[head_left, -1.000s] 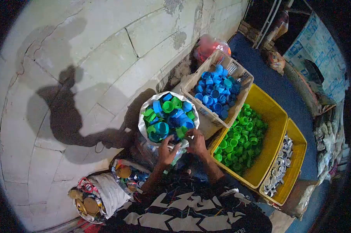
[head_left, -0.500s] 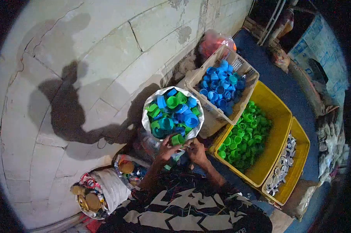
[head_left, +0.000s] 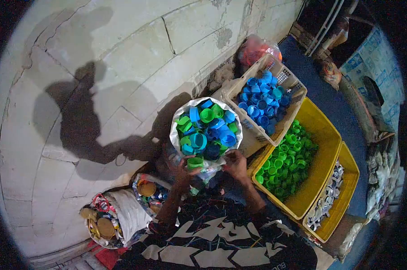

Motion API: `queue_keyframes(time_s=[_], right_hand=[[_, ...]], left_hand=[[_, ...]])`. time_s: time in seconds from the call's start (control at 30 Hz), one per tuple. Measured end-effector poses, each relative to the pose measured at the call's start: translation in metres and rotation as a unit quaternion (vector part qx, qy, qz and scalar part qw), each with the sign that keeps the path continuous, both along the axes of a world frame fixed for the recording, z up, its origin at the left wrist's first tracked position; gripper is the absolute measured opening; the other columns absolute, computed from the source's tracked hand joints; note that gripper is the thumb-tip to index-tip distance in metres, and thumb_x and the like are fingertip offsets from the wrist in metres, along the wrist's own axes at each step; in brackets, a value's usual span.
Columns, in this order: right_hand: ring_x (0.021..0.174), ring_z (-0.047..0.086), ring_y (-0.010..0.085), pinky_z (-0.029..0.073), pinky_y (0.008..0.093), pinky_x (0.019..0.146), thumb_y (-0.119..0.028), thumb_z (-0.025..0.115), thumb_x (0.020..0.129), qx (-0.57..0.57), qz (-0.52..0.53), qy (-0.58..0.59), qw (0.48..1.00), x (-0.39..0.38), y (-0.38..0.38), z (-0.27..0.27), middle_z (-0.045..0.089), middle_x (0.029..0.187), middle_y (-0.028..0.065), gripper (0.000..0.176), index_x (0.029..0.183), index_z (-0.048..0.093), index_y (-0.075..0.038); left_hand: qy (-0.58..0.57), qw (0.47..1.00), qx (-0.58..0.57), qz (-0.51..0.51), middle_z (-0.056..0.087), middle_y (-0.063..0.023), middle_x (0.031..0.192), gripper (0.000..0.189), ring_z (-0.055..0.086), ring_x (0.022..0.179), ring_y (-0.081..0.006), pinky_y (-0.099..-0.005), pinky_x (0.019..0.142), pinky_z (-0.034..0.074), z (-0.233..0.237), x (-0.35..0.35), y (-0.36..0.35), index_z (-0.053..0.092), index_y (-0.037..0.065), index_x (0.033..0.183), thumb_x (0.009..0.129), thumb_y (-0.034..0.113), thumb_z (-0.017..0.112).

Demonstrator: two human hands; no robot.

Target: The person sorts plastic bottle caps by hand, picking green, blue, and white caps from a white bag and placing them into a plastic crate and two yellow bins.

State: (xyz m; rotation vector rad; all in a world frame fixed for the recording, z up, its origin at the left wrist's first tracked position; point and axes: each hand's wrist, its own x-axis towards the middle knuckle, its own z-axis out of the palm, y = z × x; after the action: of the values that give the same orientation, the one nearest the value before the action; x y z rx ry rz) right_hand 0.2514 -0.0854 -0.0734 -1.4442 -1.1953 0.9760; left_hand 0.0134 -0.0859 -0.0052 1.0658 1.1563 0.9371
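Observation:
A white sack (head_left: 173, 130) full of blue and green plastic bottle caps stands in front of me. At its near rim my left hand (head_left: 182, 171) is closed on a green bottle cap (head_left: 195, 162). My right hand (head_left: 236, 164) is at the near right of the sack's rim, fingers bent together; what they hold, if anything, is hidden. Just below the rim, between both hands, is some clear plastic (head_left: 208, 173).
A pale crate (head_left: 244, 118) of blue caps stands right of the sack. Beyond it are a yellow bin (head_left: 322, 135) of green caps and a narrower yellow bin (head_left: 347, 180) of whitish pieces. A second sack (head_left: 130, 216) with mixed lids sits lower left, beside the wall (head_left: 136, 58).
My hands have moved apart. The left, with the green cap, went left relative to the sack; the right moved slightly right and up toward the rim. The whole view shifted a little.

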Motion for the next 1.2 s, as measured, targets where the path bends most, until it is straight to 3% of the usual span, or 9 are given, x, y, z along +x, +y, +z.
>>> queue_keyframes(time_s=[0.07, 0.17, 0.3, 0.53, 0.63, 0.77, 0.87, 1.0, 1.2], right_hand=[[0.078, 0.064, 0.0156, 0.051, 0.0309, 0.070, -0.004, 0.069, 0.081, 0.057, -0.023, -0.158, 0.985, 0.012, 0.010, 0.006, 0.067, 0.085, 0.0085, 0.017, 0.096, 0.063, 0.000], [0.077, 0.065, 0.0192, 0.052, 0.0334, 0.070, -0.010, 0.068, 0.082, -0.025, -0.033, -0.094, 0.995, 0.011, 0.026, 0.028, 0.068, 0.086, 0.0123, 0.018, 0.096, 0.065, 0.000], [0.075, 0.067, 0.0271, 0.052, 0.0358, 0.069, -0.014, 0.070, 0.080, 0.074, -0.017, -0.179, 0.981, -0.003, 0.060, 0.038, 0.068, 0.088, 0.0159, 0.022, 0.097, 0.065, -0.001], [0.102, 0.052, 0.0398, 0.043, 0.0482, 0.085, -0.024, 0.059, 0.080, 0.140, 0.004, -0.439, 0.888, -0.044, 0.131, 0.033, 0.058, 0.111, 0.0166, 0.031, 0.108, 0.066, -0.013], [0.103, 0.047, 0.0378, 0.040, 0.0469, 0.084, -0.031, 0.049, 0.084, 0.054, 0.026, -0.473, 0.879, -0.053, 0.142, 0.032, 0.054, 0.116, 0.0151, 0.033, 0.110, 0.066, -0.017], [0.097, 0.049, 0.0331, 0.040, 0.0448, 0.081, -0.025, 0.051, 0.083, 0.119, 0.003, -0.497, 0.860, -0.049, 0.133, 0.032, 0.057, 0.111, 0.0113, 0.030, 0.107, 0.067, -0.018], [0.091, 0.052, 0.0316, 0.042, 0.0440, 0.077, -0.016, 0.057, 0.077, 0.211, -0.028, -0.438, 0.873, -0.037, 0.115, 0.027, 0.061, 0.106, 0.0085, 0.024, 0.098, 0.070, -0.017], [0.092, 0.053, 0.0309, 0.042, 0.0424, 0.076, -0.013, 0.060, 0.076, 0.218, -0.055, -0.427, 0.876, -0.021, 0.080, 0.050, 0.064, 0.103, 0.0067, 0.022, 0.096, 0.071, -0.014], [0.086, 0.054, 0.0329, 0.043, 0.0421, 0.076, -0.008, 0.062, 0.072, 0.126, -0.110, -0.441, 0.882, 0.028, -0.007, 0.085, 0.064, 0.096, 0.0092, 0.029, 0.101, 0.068, -0.011]], left_hand=[[-0.042, 0.999, -0.014, 0.027, 0.060, -0.0101, 0.114, 0.054, 0.059, 0.105, -0.0212, -0.0352, 0.092, 0.047, -0.010, -0.006, 0.004, 0.051, 0.003, 0.121, 0.074, 0.011, 0.077], [-0.015, 0.999, 0.019, 0.043, 0.060, -0.0116, 0.115, 0.056, 0.058, 0.106, -0.0217, -0.0353, 0.092, 0.047, -0.008, -0.009, 0.005, 0.051, 0.000, 0.120, 0.074, 0.012, 0.078], [0.051, 0.997, 0.019, 0.057, 0.060, -0.0125, 0.115, 0.058, 0.058, 0.107, -0.0228, -0.0360, 0.092, 0.048, -0.002, -0.009, 0.005, 0.051, -0.001, 0.120, 0.072, 0.011, 0.080], [0.013, 0.995, 0.017, 0.096, 0.060, -0.0126, 0.113, 0.062, 0.058, 0.108, -0.0240, -0.0366, 0.093, 0.048, 0.003, -0.006, 0.003, 0.052, -0.001, 0.120, 0.069, 0.015, 0.083], [0.079, 0.991, 0.063, 0.085, 0.060, -0.0129, 0.112, 0.063, 0.059, 0.106, -0.0239, -0.0361, 0.090, 0.049, 0.010, -0.008, 0.005, 0.052, 0.000, 0.120, 0.069, 0.017, 0.083], [0.244, 0.947, 0.184, 0.096, 0.061, -0.0117, 0.109, 0.059, 0.060, 0.100, -0.0225, -0.0353, 0.086, 0.049, -0.035, -0.018, 0.015, 0.054, 0.003, 0.120, 0.071, 0.019, 0.082], [0.188, 0.940, 0.233, 0.163, 0.060, -0.0113, 0.107, 0.050, 0.061, 0.095, -0.0211, -0.0349, 0.080, 0.050, 0.011, 0.003, 0.015, 0.057, 0.005, 0.113, 0.072, 0.021, 0.081], [0.066, 0.979, 0.182, 0.057, 0.059, -0.0143, 0.109, 0.033, 0.063, 0.088, -0.0193, -0.0313, 0.071, 0.054, 0.019, 0.021, 0.021, 0.057, 0.003, 0.098, 0.075, 0.013, 0.079], [0.159, 0.943, 0.274, -0.097, 0.061, -0.0153, 0.111, 0.025, 0.063, 0.090, -0.0232, -0.0325, 0.071, 0.054, 0.021, 0.083, 0.037, 0.061, 0.000, 0.086, 0.073, 0.010, 0.079]])
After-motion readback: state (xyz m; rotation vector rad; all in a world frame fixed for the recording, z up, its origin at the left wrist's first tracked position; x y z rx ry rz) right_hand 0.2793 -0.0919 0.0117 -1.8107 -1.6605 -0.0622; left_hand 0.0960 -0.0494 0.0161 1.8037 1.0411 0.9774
